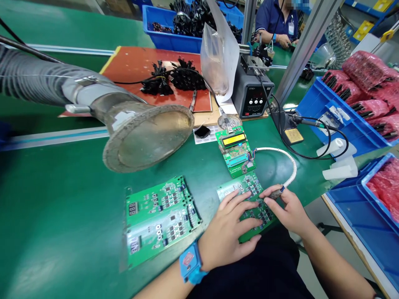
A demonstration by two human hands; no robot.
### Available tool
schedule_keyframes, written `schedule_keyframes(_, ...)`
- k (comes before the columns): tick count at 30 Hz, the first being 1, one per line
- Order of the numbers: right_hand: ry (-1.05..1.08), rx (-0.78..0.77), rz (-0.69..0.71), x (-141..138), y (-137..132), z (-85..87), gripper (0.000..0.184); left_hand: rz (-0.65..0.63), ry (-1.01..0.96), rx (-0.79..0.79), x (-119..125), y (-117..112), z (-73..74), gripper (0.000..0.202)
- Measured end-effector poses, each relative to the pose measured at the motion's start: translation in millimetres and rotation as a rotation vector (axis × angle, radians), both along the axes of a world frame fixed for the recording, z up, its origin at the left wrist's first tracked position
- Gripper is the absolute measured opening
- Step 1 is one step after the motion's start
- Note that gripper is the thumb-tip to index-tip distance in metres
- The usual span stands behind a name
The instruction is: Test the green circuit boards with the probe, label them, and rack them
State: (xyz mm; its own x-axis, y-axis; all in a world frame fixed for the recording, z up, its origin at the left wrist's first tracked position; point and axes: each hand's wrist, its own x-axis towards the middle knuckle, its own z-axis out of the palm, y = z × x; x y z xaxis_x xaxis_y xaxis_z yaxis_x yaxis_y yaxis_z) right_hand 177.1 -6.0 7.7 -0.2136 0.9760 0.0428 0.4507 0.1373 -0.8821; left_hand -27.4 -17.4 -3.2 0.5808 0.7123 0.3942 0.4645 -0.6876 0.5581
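Note:
A green circuit board panel (254, 237) lies at the front edge of the table, partly covered by my hands. Spread flat over its left side is my left hand (233, 226), fingers apart, with a blue wrist strap (190, 262) on the wrist. My right hand (288, 207) pinches a dark probe connector (276, 194) against the panel's right side. From it a white sleeved cable (294, 166) loops back to a green programmer board (229, 155) with a lit yellow display. Left of my hands lies another green circuit board panel (160, 220).
A fume extraction hood (149, 139) hangs over the left. Behind stand a soldering station (254, 93), an iron holder (288, 120) and a metal post (307, 52). Blue bins (346, 128) with pink-wrapped parts line the right. A co-worker (277, 25) sits across.

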Motion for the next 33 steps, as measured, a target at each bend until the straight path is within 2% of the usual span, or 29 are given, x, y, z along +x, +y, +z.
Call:
schedule_keyframes(4,-0.024,0.061,-0.006,0.2,0.3,-1.2,0.009,0.0,0.005,-0.008,0.2,0.3,-1.1,0.018)
schedule_keyframes(10,0.005,0.03,-0.01,-1.7,-1.6,-3.4,0.009,0.006,0.006,0.0,-2.0,-1.2,-0.8,0.019)
schedule_keyframes(19,0.006,0.039,-0.047,-10.7,-0.3,-3.8,0.01,0.029,0.021,0.109,-5.4,4.1,-2.2,0.028)
schedule_keyframes(24,0.01,-0.013,-0.063,-12.5,-0.2,0.8,0.009,-0.012,0.071,0.169,-6.3,6.6,-5.1,0.032)
schedule_keyframes(33,0.004,-0.034,-0.058,-12.3,0.6,-0.2,0.01,0.013,0.042,0.1,-8.2,5.0,-0.3,0.024)
